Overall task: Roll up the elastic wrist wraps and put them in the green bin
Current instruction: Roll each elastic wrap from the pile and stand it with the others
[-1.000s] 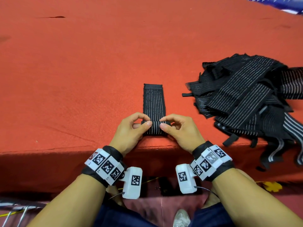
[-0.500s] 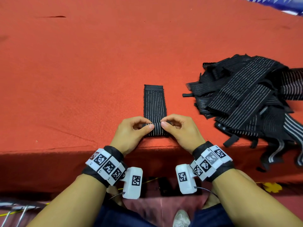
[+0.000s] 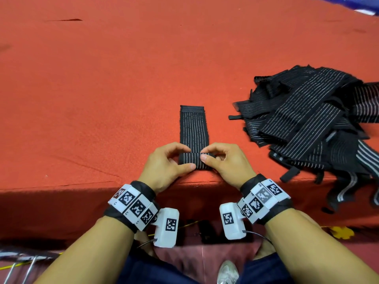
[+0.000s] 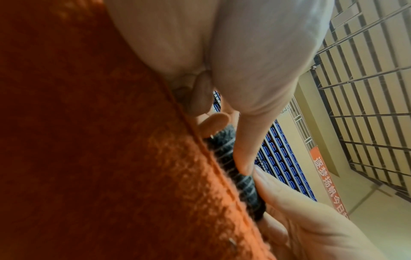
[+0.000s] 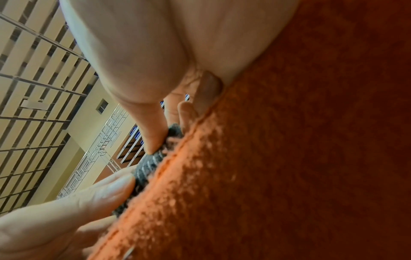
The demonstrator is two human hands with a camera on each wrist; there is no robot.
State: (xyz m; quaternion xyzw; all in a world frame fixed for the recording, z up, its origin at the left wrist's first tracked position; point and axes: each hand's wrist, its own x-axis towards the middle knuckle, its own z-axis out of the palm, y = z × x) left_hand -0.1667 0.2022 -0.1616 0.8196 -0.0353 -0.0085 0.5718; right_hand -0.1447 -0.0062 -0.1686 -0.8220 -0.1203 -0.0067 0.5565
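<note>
Head-camera view, looking down: a person's left hand (image 3: 167, 165) and right hand (image 3: 224, 162) pinch the two ends of a small roll (image 3: 195, 161) started at the near end of a black striped wrist wrap (image 3: 193, 128), which lies flat on an orange felt table (image 3: 102, 89). The wrap's long axis runs straight away from the grip, its unrolled length stretching ahead of the fingertips to a hemmed far end, so any further turn of the roll would travel forward, away from the body. Both hands sit level on either side of the roll, neither plainly nearer than the other. Each hand is closed on the fabric: thumb at the near side, forefinger curled over the top, the tips of the two hands almost meeting at the roll's middle. The left wrist camera shows the left thumb (image 4: 246, 149) pressing the striped roll (image 4: 240, 177) against the felt, the other hand's thumb touching it from the far side; the right wrist camera shows the same pinch mirrored. A loose pile of more wraps (image 3: 313, 124) lies off to the right of the grip, apart from it. No green bin is in view. By the look of it, most of this wrap is not yet rolled.
</note>
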